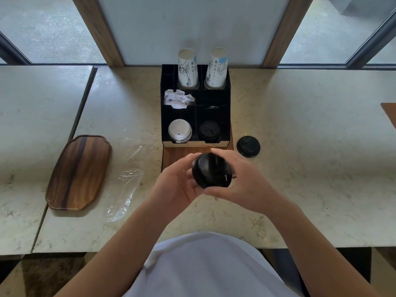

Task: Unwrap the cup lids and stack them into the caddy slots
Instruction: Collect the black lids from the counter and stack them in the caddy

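Both hands hold a stack of black cup lids (211, 170) just in front of the black caddy (227, 116). My left hand (177, 185) cups the stack from the left and below. My right hand (242, 183) grips it from the right. In the caddy's front left slot sits a stack of white lids (179, 130); the front right slot holds black lids (209, 130). One loose black lid (248, 146) lies on the counter to the right of the caddy. Clear plastic wrap (126, 181) lies flat on the counter to the left.
Two stacks of paper cups (188, 68) (216, 67) stand upside down in the caddy's back slots, and crumpled white paper (177, 99) fills a middle slot. A wooden tray (79, 172) lies at the left. A wooden board (177, 154) sits under the caddy.
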Tool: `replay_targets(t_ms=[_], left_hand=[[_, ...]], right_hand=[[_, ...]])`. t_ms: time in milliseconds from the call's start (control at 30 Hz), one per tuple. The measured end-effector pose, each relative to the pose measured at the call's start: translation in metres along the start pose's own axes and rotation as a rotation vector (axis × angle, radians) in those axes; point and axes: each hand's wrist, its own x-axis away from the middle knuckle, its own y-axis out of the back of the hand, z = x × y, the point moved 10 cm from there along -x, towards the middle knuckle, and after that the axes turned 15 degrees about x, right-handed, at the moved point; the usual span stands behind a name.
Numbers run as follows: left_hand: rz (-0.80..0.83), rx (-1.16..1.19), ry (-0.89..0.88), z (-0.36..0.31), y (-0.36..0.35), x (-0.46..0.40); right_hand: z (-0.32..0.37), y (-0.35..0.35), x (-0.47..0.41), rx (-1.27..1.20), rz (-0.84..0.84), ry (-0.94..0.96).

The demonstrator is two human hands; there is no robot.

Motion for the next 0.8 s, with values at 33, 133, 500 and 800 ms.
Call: replay_targets(t_ms=[33,133,500,800], left_hand=[[0.040,0.063,0.017,0.000,-0.003,0.002],[0.129,0.106,0.028,0.000,-0.005,0.004],[0.122,-0.172,-0.110,0.000,-0.007,0.004],[0.070,-0.216,-0.189,-0.006,-0.005,0.003]], right_hand=[[-0.004,0.002,0.000,-0.035,-0.024,-0.047],[-0.014,0.002,0.003,-0.135,-0.068,-0.162],[-0.003,0.003,0.011,-0.406,-0.077,-0.146],[-0.005,0.009,0.010,-0.268,-0.212,-0.159]])
